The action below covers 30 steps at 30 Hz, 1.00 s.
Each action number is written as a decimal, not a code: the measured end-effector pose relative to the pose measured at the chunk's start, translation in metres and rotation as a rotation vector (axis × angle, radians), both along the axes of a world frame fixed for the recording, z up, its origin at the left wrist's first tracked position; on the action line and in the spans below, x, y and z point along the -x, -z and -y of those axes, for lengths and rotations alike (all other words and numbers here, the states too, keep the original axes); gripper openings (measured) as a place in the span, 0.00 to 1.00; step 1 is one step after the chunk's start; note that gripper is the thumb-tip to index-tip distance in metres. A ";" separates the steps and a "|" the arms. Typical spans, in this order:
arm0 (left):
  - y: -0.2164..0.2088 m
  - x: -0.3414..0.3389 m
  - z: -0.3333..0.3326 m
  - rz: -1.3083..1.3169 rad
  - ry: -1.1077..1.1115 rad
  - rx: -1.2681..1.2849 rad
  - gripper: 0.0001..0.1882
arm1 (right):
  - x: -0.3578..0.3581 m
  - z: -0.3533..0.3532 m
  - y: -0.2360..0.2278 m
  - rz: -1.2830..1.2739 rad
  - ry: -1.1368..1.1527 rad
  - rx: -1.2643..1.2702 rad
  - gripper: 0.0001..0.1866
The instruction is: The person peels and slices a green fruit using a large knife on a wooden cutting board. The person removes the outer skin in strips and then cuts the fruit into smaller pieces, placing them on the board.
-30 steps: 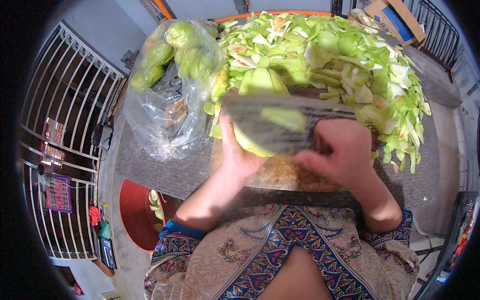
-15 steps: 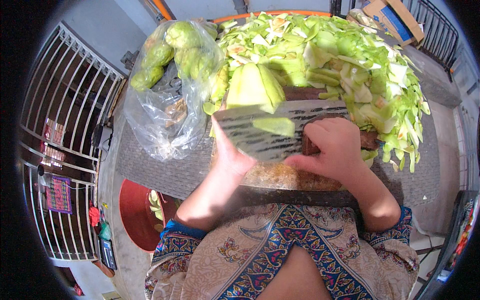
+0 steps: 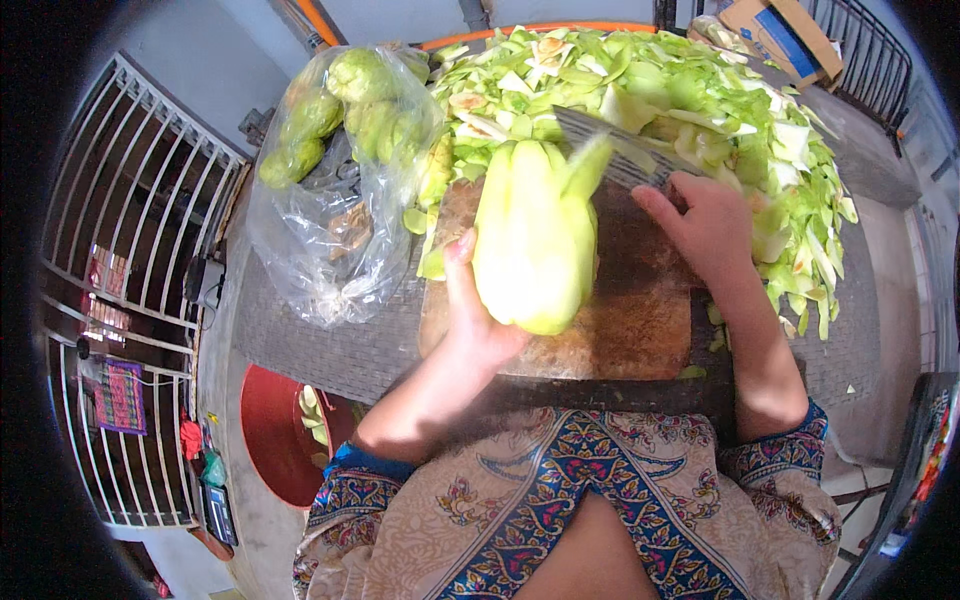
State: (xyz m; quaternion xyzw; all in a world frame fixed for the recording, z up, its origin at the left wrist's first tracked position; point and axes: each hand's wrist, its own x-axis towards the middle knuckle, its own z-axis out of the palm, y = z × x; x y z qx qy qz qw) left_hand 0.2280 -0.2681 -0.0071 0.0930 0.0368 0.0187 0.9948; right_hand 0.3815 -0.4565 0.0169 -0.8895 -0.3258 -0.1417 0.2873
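My left hand (image 3: 482,330) is closed around the lower left of a pale green, mostly peeled chayote (image 3: 532,245), held upright over a worn wooden cutting board (image 3: 640,335). A loose strip of peel (image 3: 588,168) sticks out from its upper right side. In my right hand (image 3: 708,222) is a broad cleaver (image 3: 622,148), its streaked blade pointing up and left beyond the chayote. My fingers hide the cleaver's handle. Green peelings (image 3: 720,120) lie heaped behind the board and down its right side.
A clear plastic bag (image 3: 345,270) with several unpeeled chayotes (image 3: 365,75) stands left of the board on the grey table (image 3: 275,335). Below the table's left edge is a red bucket (image 3: 265,430) with pale pieces inside. A cardboard box (image 3: 785,40) sits at the far right.
The cleaver has swung from in front of the chayote to its upper right, uncovering the chayote and more of the board. The chayote has come nearer, and a peel strip now stands off it.
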 end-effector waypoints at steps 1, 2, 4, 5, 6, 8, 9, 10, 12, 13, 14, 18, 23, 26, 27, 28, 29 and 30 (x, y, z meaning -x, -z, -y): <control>-0.006 0.000 0.002 0.011 0.021 0.170 0.42 | -0.007 0.003 0.002 0.001 0.073 0.002 0.32; -0.002 -0.001 0.000 0.107 0.064 0.046 0.42 | -0.007 0.003 0.000 -0.006 0.083 -0.019 0.32; -0.003 -0.004 -0.004 0.219 0.135 -0.055 0.41 | -0.001 0.005 -0.007 -0.020 0.098 -0.062 0.32; -0.005 -0.005 -0.006 0.226 0.166 -0.027 0.42 | 0.002 0.005 -0.009 -0.046 0.100 -0.083 0.31; -0.004 -0.005 -0.007 0.180 0.148 -0.018 0.41 | 0.005 0.007 -0.012 -0.072 0.101 -0.104 0.31; -0.003 -0.006 -0.011 0.088 0.117 -0.004 0.41 | 0.008 0.008 -0.015 -0.091 0.091 -0.139 0.30; -0.003 -0.006 -0.013 0.072 0.117 -0.001 0.41 | 0.009 0.008 -0.016 -0.084 0.081 -0.153 0.30; -0.002 -0.007 -0.015 0.057 0.117 0.003 0.42 | 0.011 0.008 -0.016 -0.076 0.071 -0.167 0.30; -0.004 -0.008 -0.016 0.036 0.108 -0.028 0.42 | 0.017 0.008 -0.017 -0.071 0.017 -0.176 0.29; -0.007 -0.008 -0.016 0.030 0.099 -0.059 0.42 | 0.022 0.007 -0.017 -0.069 -0.009 -0.180 0.29; -0.009 -0.009 -0.015 0.023 0.094 -0.091 0.42 | 0.030 0.007 -0.020 -0.072 -0.071 -0.182 0.28; -0.007 -0.011 -0.010 -0.120 -0.075 -0.281 0.41 | 0.064 -0.001 -0.030 0.020 -0.331 -0.136 0.27; 0.016 -0.012 -0.023 0.210 0.202 0.039 0.37 | 0.078 -0.008 -0.032 0.195 -0.460 -0.118 0.27; 0.047 -0.016 -0.033 0.065 0.261 -0.006 0.36 | 0.079 -0.010 -0.027 0.217 -0.459 -0.087 0.27; 0.051 -0.017 -0.034 0.071 0.257 -0.023 0.36 | 0.079 -0.010 -0.027 0.223 -0.460 -0.092 0.27; 0.059 -0.018 -0.036 0.076 0.252 -0.039 0.36 | 0.078 -0.010 -0.027 0.229 -0.462 -0.098 0.28; 0.064 -0.018 -0.036 0.082 0.252 -0.053 0.36 | 0.076 -0.009 -0.026 0.188 -0.435 -0.075 0.28; 0.036 -0.015 -0.024 -0.056 0.066 -0.232 0.35 | 0.069 -0.008 -0.021 0.146 -0.408 -0.053 0.29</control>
